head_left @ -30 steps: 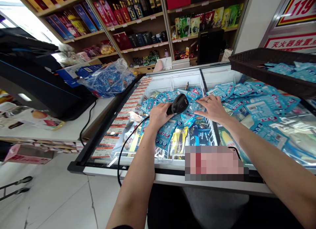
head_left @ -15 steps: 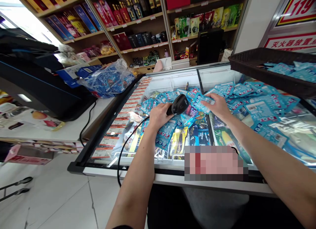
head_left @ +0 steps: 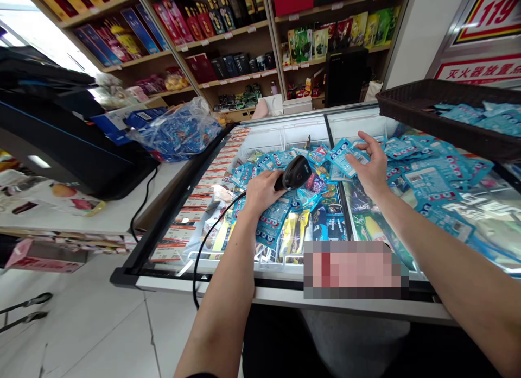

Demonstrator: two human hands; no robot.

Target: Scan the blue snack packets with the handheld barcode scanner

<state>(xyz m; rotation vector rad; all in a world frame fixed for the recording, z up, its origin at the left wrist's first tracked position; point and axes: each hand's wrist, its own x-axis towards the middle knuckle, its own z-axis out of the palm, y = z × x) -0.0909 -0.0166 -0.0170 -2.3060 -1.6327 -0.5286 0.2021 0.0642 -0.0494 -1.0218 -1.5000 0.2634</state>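
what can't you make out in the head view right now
- scanner: handle mostly hidden by the left hand
- tray: right end cut off by the picture's right edge
- 119 sign: cut off by top and right edges
- pink item: masked by pixel blocks
- blue packets: fine print too small to read

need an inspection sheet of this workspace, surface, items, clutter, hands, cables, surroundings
Surface: glass-topped display chest with black-and-silver frame
Items: flat blue plastic packets, spread across the chest and inside a dark brown woven tray; black handheld scanner
Clutter: crumpled clear plastic bag with blue contents, by the white counter
Hands: left hand grips the scanner; right hand, fingers spread, at one blue packet, grip unclear
Cables: thin black cable from the scanner over the chest's front edge
Surroundings: wooden shelves with boxes and bottles; red-and-white wall signs
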